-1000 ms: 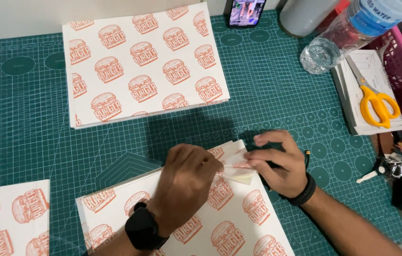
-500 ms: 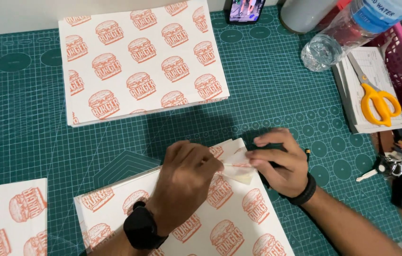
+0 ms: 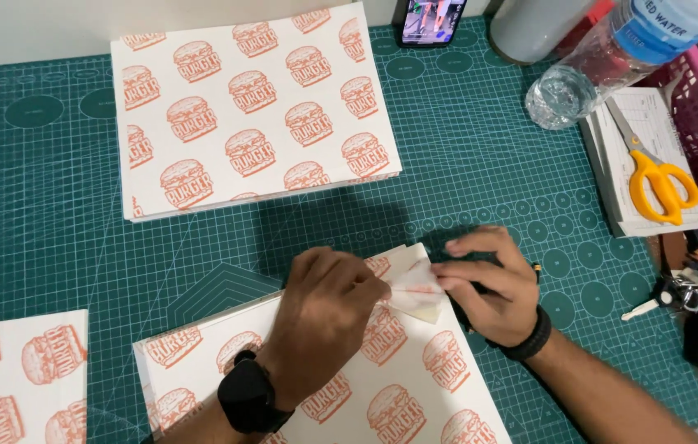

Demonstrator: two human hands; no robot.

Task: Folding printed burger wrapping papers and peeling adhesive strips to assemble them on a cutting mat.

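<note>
While both hands [image 3: 415, 300] pinch it, the paper corner [image 3: 416, 289] seemingly lifts.

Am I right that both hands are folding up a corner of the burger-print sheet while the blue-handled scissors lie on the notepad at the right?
Nearly. The scissors have yellow handles, not blue, as the head view shows. The rest holds: the left hand and right hand pinch the folded corner of the burger-print sheet, and the scissors lie on the notepad at the right.

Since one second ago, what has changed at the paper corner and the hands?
Almost nothing changed. Both hands keep pinching the folded corner of the sheet: left hand on top, right hand beside it, with no clear shift. Nothing was let go. The paper stack and scissors stayed in place.
</note>
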